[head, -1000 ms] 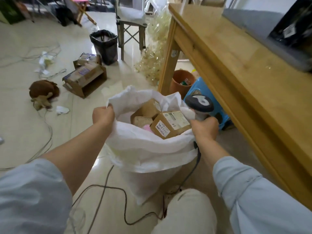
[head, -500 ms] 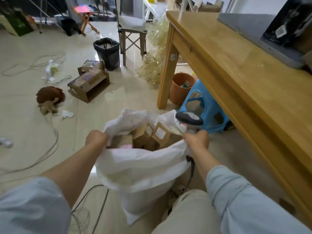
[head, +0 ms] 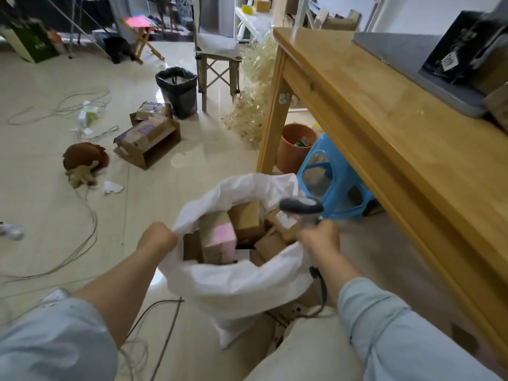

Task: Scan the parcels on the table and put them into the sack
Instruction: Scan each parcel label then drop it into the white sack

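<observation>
A white sack (head: 236, 281) stands open on the floor beside the wooden table (head: 390, 127). Several brown cardboard parcels (head: 244, 218) lie inside it, one with a pink patch (head: 224, 233). My left hand (head: 158, 237) grips the sack's left rim. My right hand (head: 319, 237) holds the grey handheld scanner (head: 301, 207) by its handle and also clutches the sack's right rim. The scanner's cable (head: 320, 287) hangs down past my wrist.
A black boxed parcel (head: 464, 48) sits on a grey mat (head: 406, 59) on the table. Under the table are a blue stool (head: 332, 174) and an orange bucket (head: 294, 147). Open cartons (head: 148, 138), a black bin (head: 177, 89), a plush toy (head: 83, 163) and loose cables (head: 82, 243) lie on the floor.
Both hands have lowered the sack's mouth toward the floor, and the parcels inside have sunk and shifted. My view has tilted up, so more of the room shows.
</observation>
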Demonstrator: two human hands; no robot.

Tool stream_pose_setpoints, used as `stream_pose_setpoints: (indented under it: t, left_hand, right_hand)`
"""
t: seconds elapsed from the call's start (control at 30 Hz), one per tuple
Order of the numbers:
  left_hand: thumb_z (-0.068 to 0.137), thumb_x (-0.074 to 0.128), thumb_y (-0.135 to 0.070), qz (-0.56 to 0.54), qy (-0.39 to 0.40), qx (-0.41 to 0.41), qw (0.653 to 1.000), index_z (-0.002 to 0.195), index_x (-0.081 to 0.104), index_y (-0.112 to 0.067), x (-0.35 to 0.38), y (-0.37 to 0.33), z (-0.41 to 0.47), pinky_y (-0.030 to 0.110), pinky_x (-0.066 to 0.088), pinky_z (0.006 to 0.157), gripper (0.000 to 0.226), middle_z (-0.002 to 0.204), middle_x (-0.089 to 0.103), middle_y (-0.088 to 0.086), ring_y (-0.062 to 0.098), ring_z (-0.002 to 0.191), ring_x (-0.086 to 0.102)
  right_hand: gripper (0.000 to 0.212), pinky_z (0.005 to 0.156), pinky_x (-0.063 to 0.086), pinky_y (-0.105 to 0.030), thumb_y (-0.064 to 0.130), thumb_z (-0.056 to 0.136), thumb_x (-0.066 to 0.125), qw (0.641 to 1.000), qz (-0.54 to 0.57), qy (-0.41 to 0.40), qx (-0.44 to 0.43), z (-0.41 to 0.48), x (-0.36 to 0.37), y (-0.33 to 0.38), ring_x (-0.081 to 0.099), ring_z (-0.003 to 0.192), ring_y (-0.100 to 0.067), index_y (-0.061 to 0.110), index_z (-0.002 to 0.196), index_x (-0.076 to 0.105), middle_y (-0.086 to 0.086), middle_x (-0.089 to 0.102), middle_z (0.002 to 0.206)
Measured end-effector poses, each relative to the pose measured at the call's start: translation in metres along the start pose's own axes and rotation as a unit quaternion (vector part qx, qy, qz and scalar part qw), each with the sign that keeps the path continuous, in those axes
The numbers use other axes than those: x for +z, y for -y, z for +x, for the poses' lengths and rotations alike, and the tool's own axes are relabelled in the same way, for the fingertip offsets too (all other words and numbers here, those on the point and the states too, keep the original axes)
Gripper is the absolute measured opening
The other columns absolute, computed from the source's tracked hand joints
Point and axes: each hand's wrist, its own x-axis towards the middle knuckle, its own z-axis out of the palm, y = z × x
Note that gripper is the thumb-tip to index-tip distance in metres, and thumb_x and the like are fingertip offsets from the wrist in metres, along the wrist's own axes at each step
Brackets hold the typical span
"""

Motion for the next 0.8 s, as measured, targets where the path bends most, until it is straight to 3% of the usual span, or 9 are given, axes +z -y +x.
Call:
stream_pose_setpoints:
  t: [0.07,0.17,0.33,0.47,0.6,0.7,0.8]
  left_hand:
    - [0.092,0.057,-0.015,0.018,0.031,-0.02,0.999,0.112,0.055,0.011,0.014,0.016,-0.004,0.037,0.043,0.078,0.033,0.115,0.058,0.029,0.04,0.108,0.057]
    - [0.096,0.048,-0.008,-0.044,0.009,-0.02,0.999,0.118,0.052,0.017,0.014,0.003,0.004,0.039,0.041,0.09,0.033,0.118,0.055,0.032,0.043,0.115,0.052]
    - [0.095,0.051,-0.012,-0.053,-0.084,0.034,0.995,0.107,0.062,0.007,-0.028,-0.05,0.026,0.039,0.042,0.073,0.026,0.106,0.062,0.023,0.038,0.095,0.059]
    - [0.093,0.049,-0.014,-0.093,-0.122,0.056,0.986,0.095,0.064,0.0,-0.033,-0.049,0.023,0.036,0.042,0.067,0.02,0.095,0.063,0.022,0.035,0.083,0.057]
    - [0.085,0.055,-0.013,0.039,-0.026,0.031,0.998,0.088,0.055,0.0,-0.013,0.001,0.016,0.037,0.046,0.071,0.013,0.096,0.061,0.022,0.036,0.086,0.058]
    - [0.086,0.056,-0.014,0.111,0.024,0.012,0.993,0.088,0.049,-0.006,-0.001,0.018,0.017,0.038,0.048,0.079,0.011,0.094,0.056,0.016,0.033,0.09,0.057]
    - [0.093,0.052,-0.015,0.157,0.015,-0.011,0.987,0.116,0.054,-0.004,0.003,0.017,0.027,0.041,0.042,0.099,0.025,0.119,0.055,0.017,0.034,0.117,0.052]
  right_hand:
    - [0.041,0.095,0.045,-0.037,0.017,0.084,0.068,0.999,0.004,-0.009,0.034,0.002,0.005,-0.019,0.057,0.112,-0.031,0.008,0.122,0.056,-0.011,0.062,0.115]
    - [0.022,0.088,0.044,-0.034,0.015,0.088,0.065,0.999,0.02,-0.025,0.024,0.009,-0.004,-0.008,0.056,0.102,-0.023,0.009,0.108,0.058,-0.005,0.058,0.1]
    - [0.025,0.087,0.048,-0.039,0.014,0.081,0.07,0.992,0.04,-0.08,-0.084,0.022,-0.031,0.051,0.059,0.099,-0.027,0.008,0.104,0.063,-0.006,0.062,0.095]
    - [0.016,0.081,0.051,-0.038,0.005,0.074,0.07,0.97,0.098,-0.12,-0.188,0.011,-0.034,0.055,0.062,0.088,-0.025,0.013,0.085,0.061,-0.005,0.065,0.085]
    - [0.015,0.084,0.049,-0.038,0.009,0.078,0.07,0.996,-0.021,-0.013,-0.084,-0.002,-0.012,0.013,0.061,0.095,-0.029,0.009,0.093,0.065,-0.008,0.063,0.088]
    - [0.027,0.085,0.05,-0.038,0.012,0.076,0.072,0.998,-0.037,0.004,-0.054,-0.002,-0.002,-0.007,0.062,0.1,-0.03,0.008,0.103,0.067,-0.011,0.068,0.099]
    - [0.027,0.085,0.051,-0.039,0.011,0.077,0.072,0.997,-0.053,0.012,-0.047,-0.001,-0.002,-0.008,0.062,0.098,-0.028,0.011,0.103,0.066,-0.007,0.067,0.095]
